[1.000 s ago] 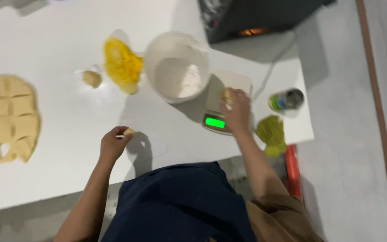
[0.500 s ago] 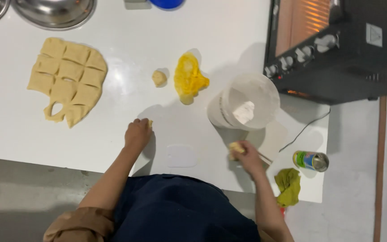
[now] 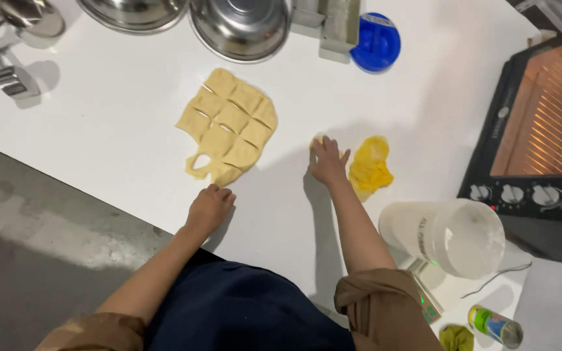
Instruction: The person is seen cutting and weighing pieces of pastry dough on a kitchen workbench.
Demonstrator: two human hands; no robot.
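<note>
My right hand (image 3: 326, 159) lies palm down on the white table (image 3: 99, 130), its fingers over a small dough piece (image 3: 317, 139) that shows at the fingertips. A crumpled yellow wrap (image 3: 369, 166) lies just right of that hand. My left hand (image 3: 209, 208) rests near the table's front edge with its fingers curled, just below a flat sheet of dough (image 3: 230, 127) scored into squares. Whether anything is inside the left hand is hidden.
Two metal bowls (image 3: 242, 26) and a blue lid (image 3: 375, 42) stand at the back. An oven (image 3: 541, 123) with a glowing inside sits at the right. A white tub (image 3: 450, 237) stands on a scale, and beside them lie a can (image 3: 495, 325) and a green cloth (image 3: 456, 338).
My right hand left the scale with a dough piece and moved left, down beside the yellow wrap. My left hand stayed on the table. The view swung toward the dough sheet.
</note>
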